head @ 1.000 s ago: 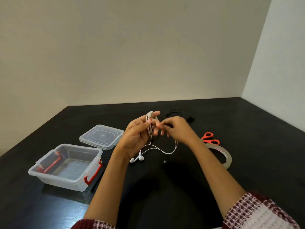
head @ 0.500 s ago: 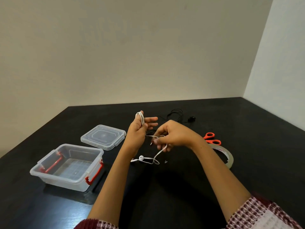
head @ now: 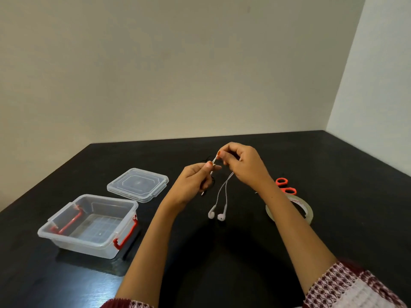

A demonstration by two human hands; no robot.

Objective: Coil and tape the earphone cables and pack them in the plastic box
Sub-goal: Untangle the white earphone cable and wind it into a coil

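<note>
Both hands are up at mid-frame over the table [head: 333, 174]. My read on progress: early days. The white cable [head: 213, 162] is not in a finished coil. It hangs loose in two strands, with no tape on it that I can see. The box [head: 131, 205] at lower left sits open with no earphones in it, its lid [head: 138, 185] lying just beyond. The tape [head: 310, 215] and scissors [head: 287, 187] lie untouched at right, partly behind the right forearm. A black cable [head: 214, 182] peeks out on the table behind the left hand, so I judge that one is waiting too. Winding, taping, packing and the second set are all left.

The left hand [head: 193, 181] pinches the white cable between thumb and forefinger. The right hand [head: 244, 167] pinches it at the fingertips just above, with the hands nearly touching.

The cable's long axis runs from that pinch down toward the bottom of the frame, leaning slightly left. The buds [head: 216, 214] are at the low end, side by side. I can't tell whether they rest on the table or dangle.
</note>
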